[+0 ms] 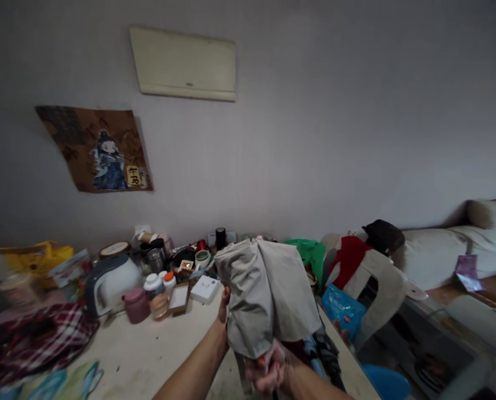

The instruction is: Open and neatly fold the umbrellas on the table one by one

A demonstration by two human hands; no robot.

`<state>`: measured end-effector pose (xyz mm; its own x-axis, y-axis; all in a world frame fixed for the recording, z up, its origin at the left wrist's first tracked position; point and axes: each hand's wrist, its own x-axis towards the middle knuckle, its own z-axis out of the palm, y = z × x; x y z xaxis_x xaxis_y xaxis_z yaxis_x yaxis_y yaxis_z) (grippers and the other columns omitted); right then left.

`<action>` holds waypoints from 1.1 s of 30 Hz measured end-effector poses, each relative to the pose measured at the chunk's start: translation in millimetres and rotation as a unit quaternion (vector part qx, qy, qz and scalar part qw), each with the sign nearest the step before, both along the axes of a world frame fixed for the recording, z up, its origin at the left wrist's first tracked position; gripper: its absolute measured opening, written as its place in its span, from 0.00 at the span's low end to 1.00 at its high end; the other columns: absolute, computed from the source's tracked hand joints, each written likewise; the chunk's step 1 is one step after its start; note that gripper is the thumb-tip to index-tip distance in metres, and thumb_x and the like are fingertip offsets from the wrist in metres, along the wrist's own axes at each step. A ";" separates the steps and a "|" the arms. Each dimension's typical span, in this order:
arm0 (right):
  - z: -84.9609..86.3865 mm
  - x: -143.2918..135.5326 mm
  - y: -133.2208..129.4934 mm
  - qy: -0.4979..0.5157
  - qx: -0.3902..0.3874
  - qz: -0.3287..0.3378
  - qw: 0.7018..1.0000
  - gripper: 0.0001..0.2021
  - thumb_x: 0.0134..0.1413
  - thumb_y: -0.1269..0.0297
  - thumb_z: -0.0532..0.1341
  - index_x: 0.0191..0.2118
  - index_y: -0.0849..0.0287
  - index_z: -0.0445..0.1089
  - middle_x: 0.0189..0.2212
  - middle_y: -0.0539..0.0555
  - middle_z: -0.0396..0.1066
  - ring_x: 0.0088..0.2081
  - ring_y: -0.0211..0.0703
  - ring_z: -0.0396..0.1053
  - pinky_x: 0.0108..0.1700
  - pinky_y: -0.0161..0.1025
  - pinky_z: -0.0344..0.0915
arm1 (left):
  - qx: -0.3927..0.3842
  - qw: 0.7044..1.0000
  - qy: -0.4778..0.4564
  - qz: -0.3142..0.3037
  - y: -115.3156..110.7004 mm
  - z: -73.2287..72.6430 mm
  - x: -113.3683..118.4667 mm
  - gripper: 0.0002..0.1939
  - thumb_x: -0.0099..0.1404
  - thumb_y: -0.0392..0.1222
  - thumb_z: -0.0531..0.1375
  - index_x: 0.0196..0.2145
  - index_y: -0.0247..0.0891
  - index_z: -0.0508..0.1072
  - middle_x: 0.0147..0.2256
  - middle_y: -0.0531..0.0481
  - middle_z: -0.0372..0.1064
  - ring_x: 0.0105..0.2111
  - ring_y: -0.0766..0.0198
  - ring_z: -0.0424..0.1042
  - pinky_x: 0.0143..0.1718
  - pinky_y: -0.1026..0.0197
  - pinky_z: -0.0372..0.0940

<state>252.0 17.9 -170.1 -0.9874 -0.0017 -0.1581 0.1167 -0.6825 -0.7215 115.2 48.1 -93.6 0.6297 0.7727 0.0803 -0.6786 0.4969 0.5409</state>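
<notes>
One grey cloth (pixel 268 294), creased on its left half and smoother on its right, held up above the near part of a pale table (pixel 148 358), evidently raised so that its panels hang loose instead of bunching on the tabletop. Left hand (pixel 224 308): at the cloth's left edge, thumb upright against it, presumably to steady that side; the other fingers are hidden by the fabric, so whether they pinch it cannot be told. Right hand (pixel 268 366): low at the bottom hem, fingers curled closed on the fabric, seemingly to anchor the lower end. Beneath and to the right: dark and blue clothes (pixel 329 355), lying on the table close by the right forearm. Toward the wall, left of the cloth: one kettle (pixel 116 283), one pink jar (pixel 136 305), one white box (pixel 205 289), grouped toward the back, which suits handling cloth in front. Far left: one plaid cloth (pixel 48 341), heaped on the table, well apart from both hands.
</notes>
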 end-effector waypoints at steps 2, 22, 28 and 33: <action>9.4 0.3 -7.8 -0.006 -0.009 -0.052 0.999 0.22 0.24 0.54 0.69 0.12 0.57 0.53 0.06 0.41 0.47 0.07 0.26 0.39 0.08 0.27 0.35 | -0.017 1.000 0.010 0.022 -1.5 3.6 -0.1 0.20 0.37 0.56 0.72 0.25 0.39 0.78 0.24 0.51 0.77 0.32 0.51 0.77 0.49 0.49 0.66; 87.9 -14.2 -40.4 -0.183 0.133 -0.623 0.749 0.20 0.19 0.74 0.70 0.28 0.61 0.68 0.20 0.45 0.70 0.18 0.29 0.57 0.19 0.30 0.47 | 0.067 0.916 0.196 0.345 -5.1 54.5 5.3 0.34 0.47 0.46 0.71 0.52 0.34 0.71 0.47 0.40 0.74 0.50 0.50 0.71 0.55 0.50 0.63; 88.0 -9.3 -39.7 -0.131 0.108 -0.582 0.795 0.19 0.17 0.73 0.71 0.26 0.61 0.68 0.20 0.47 0.69 0.21 0.33 0.61 0.22 0.32 0.49 | 0.148 0.874 0.238 0.397 -12.4 62.4 10.2 0.33 0.51 0.46 0.69 0.53 0.34 0.70 0.51 0.40 0.72 0.52 0.51 0.69 0.58 0.51 0.59; 61.8 -22.8 -35.6 -0.205 0.167 -0.620 0.739 0.22 0.26 0.58 0.70 0.21 0.56 0.54 0.14 0.40 0.52 0.18 0.27 0.41 0.21 0.33 0.37 | 0.140 0.911 0.220 0.321 -19.5 67.8 16.2 0.32 0.47 0.42 0.71 0.50 0.34 0.72 0.47 0.40 0.74 0.51 0.50 0.70 0.56 0.53 0.61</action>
